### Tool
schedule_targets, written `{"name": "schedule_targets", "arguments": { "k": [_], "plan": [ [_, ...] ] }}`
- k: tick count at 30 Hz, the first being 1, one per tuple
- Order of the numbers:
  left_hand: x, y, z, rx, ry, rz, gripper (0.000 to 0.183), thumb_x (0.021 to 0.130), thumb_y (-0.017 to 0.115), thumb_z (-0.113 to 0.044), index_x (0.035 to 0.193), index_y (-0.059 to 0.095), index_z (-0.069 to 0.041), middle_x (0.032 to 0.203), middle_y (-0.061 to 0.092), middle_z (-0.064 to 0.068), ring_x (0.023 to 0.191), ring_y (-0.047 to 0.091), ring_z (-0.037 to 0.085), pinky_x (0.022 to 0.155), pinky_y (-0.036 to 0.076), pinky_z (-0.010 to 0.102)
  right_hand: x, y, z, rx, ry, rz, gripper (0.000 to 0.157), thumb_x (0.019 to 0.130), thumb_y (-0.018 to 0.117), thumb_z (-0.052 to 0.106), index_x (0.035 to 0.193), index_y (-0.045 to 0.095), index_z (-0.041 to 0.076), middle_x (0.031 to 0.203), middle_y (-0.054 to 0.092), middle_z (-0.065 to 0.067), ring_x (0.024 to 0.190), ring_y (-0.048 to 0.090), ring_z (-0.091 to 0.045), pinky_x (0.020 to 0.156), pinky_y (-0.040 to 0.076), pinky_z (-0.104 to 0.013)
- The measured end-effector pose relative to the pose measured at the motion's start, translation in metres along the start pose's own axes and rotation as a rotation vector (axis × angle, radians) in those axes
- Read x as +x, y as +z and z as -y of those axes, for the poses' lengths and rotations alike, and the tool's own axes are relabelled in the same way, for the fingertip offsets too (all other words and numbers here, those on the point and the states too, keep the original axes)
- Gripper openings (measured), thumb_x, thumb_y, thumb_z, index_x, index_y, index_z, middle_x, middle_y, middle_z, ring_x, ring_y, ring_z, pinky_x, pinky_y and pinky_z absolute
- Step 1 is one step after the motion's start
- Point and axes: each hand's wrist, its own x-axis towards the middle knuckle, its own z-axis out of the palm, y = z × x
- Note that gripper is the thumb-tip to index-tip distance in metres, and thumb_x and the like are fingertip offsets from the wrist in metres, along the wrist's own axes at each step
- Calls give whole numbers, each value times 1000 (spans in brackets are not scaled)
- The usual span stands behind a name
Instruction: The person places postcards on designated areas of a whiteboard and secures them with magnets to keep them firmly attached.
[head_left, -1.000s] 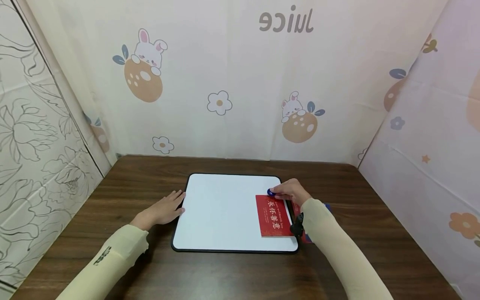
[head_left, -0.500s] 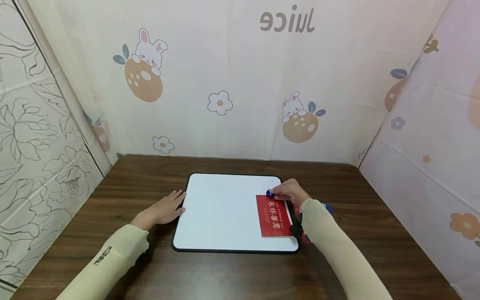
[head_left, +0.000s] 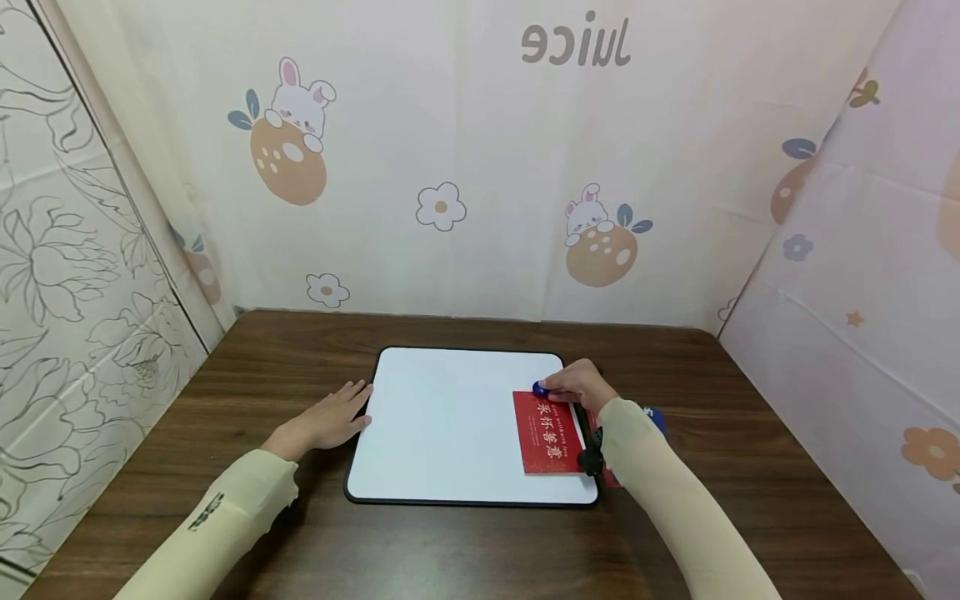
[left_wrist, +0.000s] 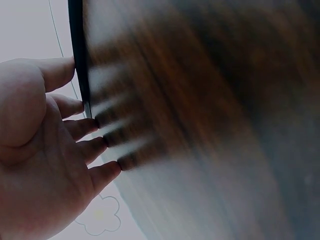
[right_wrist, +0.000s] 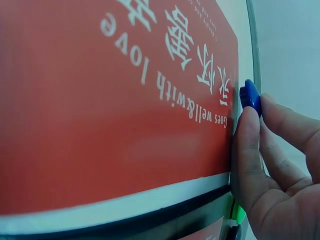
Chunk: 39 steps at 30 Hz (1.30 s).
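Observation:
A whiteboard (head_left: 435, 425) with a black frame lies flat on the table. On its right side lies a red card (head_left: 547, 435) with white lettering. My right hand (head_left: 579, 385) is at the card's far edge, and its thumb and index finger pinch a small round blue magnet (right_wrist: 251, 97). In the head view the magnet overlaps the card's far left part. At the board's left edge, my left hand (head_left: 327, 419) rests with its fingers spread and nearly straight, the fingertips right at the black frame (left_wrist: 78, 55).
To the right of the board, partly hidden by my right sleeve (head_left: 637, 425), are another red item (head_left: 610, 478) and a blue piece (head_left: 655, 418). A bit of bright green (right_wrist: 240, 215) shows below my right hand in its wrist view. A patterned curtain (head_left: 487, 250) stands behind the table.
My right hand and the magnet have shifted very slightly toward the card, so the magnet now sits at the card's far edge. The left hand stays in place.

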Motion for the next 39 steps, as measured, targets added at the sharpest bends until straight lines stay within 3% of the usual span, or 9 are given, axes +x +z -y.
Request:
{"name": "schedule_targets", "arguments": {
  "k": [28, 39],
  "plan": [
    [-1, 0, -3, -12, -1, 7, 59, 102, 46, -23, 147, 24, 7, 152, 19, 29, 140, 13, 45, 109, 17, 59, -2, 4, -1, -44, -11, -31, 31, 85, 73, 11, 110, 66, -7, 100, 68, -19, 73, 70, -20, 69, 55, -27],
    [-3, -1, -4, -10, 1, 4, 58, 102, 45, -22, 147, 25, 7, 151, 19, 30, 140, 13, 45, 108, 17, 60, 2, 5, -1, -94, -8, -48, 28, 85, 73, 12, 107, 68, -5, 95, 69, -17, 71, 69, -20, 67, 55, -26]
  ]
}}
